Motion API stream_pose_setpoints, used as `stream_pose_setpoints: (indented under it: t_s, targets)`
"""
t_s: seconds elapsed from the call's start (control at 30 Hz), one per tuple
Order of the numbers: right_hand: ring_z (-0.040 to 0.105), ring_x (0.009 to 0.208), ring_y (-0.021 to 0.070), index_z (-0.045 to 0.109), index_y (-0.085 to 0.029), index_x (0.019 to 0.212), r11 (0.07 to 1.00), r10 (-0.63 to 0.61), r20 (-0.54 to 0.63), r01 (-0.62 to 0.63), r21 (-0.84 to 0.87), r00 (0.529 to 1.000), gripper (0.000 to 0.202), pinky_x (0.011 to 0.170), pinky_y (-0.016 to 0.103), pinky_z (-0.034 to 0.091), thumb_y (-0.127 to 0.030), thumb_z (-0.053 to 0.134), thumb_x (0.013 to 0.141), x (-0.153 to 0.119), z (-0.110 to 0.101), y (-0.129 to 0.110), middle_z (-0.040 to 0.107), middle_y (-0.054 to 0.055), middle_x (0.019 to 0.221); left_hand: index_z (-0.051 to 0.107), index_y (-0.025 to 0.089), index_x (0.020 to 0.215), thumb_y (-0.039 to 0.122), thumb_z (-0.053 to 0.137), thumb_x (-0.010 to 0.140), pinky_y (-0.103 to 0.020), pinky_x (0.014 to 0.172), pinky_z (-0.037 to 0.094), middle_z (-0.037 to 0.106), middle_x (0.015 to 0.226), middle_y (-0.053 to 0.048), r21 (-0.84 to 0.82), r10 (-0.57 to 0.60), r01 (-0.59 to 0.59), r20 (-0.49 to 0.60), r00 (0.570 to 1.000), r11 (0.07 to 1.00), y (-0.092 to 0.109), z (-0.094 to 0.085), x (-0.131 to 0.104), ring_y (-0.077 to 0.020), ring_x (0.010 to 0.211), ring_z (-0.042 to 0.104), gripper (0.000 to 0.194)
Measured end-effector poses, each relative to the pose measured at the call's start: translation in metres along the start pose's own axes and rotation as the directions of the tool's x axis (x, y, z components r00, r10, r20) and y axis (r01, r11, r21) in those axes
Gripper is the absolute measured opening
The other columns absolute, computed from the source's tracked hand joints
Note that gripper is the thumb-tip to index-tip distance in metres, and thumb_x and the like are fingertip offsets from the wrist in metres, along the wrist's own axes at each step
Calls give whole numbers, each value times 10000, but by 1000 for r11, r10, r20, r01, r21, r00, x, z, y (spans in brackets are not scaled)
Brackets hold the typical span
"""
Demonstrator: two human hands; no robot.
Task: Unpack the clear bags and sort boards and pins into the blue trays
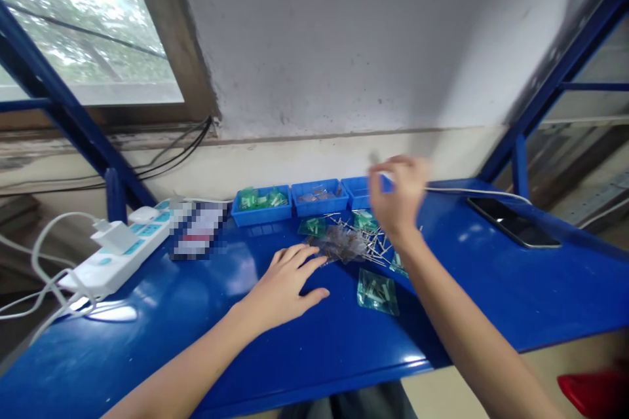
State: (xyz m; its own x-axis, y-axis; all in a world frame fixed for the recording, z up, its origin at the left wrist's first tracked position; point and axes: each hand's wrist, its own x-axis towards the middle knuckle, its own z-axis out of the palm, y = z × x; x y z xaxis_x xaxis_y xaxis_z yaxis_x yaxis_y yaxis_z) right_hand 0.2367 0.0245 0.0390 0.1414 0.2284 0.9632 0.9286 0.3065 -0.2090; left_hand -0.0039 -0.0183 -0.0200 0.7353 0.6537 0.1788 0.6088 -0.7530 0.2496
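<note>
My left hand lies with fingers spread on the blue table, its fingertips at the left edge of a pile of small clear bags. Beside the bags are scattered metal screws or pins. My right hand is raised over the right blue bin, blurred, with thumb and fingers pinched; a small blurred thing seems to be at the fingertips. A green packet with small parts lies in front of the pile. Green packets fill the left bin; the middle bin holds small clear bags.
A white power strip with cables stands at the left on the blue table, near a partly pixelated phone-like object. A black phone lies at the right, by a white cable. Blue frame posts rise at both sides.
</note>
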Motion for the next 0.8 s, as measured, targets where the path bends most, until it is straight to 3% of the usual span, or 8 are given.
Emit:
stream_pose_setpoints:
  t_s: [0.03,0.07,0.13,0.2,0.37,0.5,0.67,0.8]
  targets:
    - [497,902,222,608,-184,814,999,-47,282,40,29,958,133,787,399,388,-272,520,861,-12,10,-5,571,80,876,452,280,1309,493,463,871,-535,997,302,446,1379,-74,10,6,-6,14,1000,1000,-1,0,0,-321,1269,343,486]
    - [492,918,240,630,-184,809,996,-82,511,56,66,855,150,770,391,387,-299,543,849,-25,18,-10,589,85,852,471,287,1293,486,469,871,-546,1003,283,463,1365,-70,17,10,-11,24,1000,1000,-2,0,-1,-319,1262,354,467]
    - [492,908,238,659,-178,826,993,-98,743,17,116,663,196,776,375,381,-310,519,866,-47,27,-18,613,85,800,522,291,1240,462,484,870,-551,1017,249,517,1307,-63,18,13,-14,32,999,1000,-4,-1,-3,-301,1225,403,409]
    - [486,922,230,671,-169,882,988,-113,822,-25,152,558,230,806,367,372,-317,494,880,-61,25,-24,628,87,812,569,289,1176,437,494,871,-545,1028,227,562,1235,-58,11,10,-10,31,999,1000,-5,-3,-4,-275,1174,453,347]
    - [418,1066,266,616,-203,1105,962,-255,883,8,275,394,353,826,392,360,-383,602,802,-65,13,-32,588,98,1047,584,289,1130,392,486,882,-552,1033,209,579,1182,-51,19,-15,14,26,1000,1000,-8,-5,-8,-259,1147,470,285]
    - [440,1008,237,661,-196,925,965,-257,889,58,254,379,179,802,374,362,-315,549,852,-68,18,-34,580,82,969,577,287,1122,361,489,885,-557,1033,205,575,1181,-49,40,-49,49,3,999,998,-11,-4,-11,-252,1139,474,263]
    - [444,1001,251,642,-178,877,970,-217,890,-12,242,402,293,816,403,378,-456,602,793,-66,15,-35,551,81,946,605,287,1054,345,496,881,-534,1035,217,588,1125,-41,48,-63,65,-42,997,997,-12,-6,-11,-233,1105,492,212]
    - [420,1082,284,618,-238,998,928,-338,892,-48,368,299,384,867,480,367,-457,695,692,-56,2,-34,500,83,1109,610,260,961,328,494,879,-550,1010,225,592,1061,-40,20,-86,87,-48,995,996,-11,-8,-10,-226,1057,508,157]
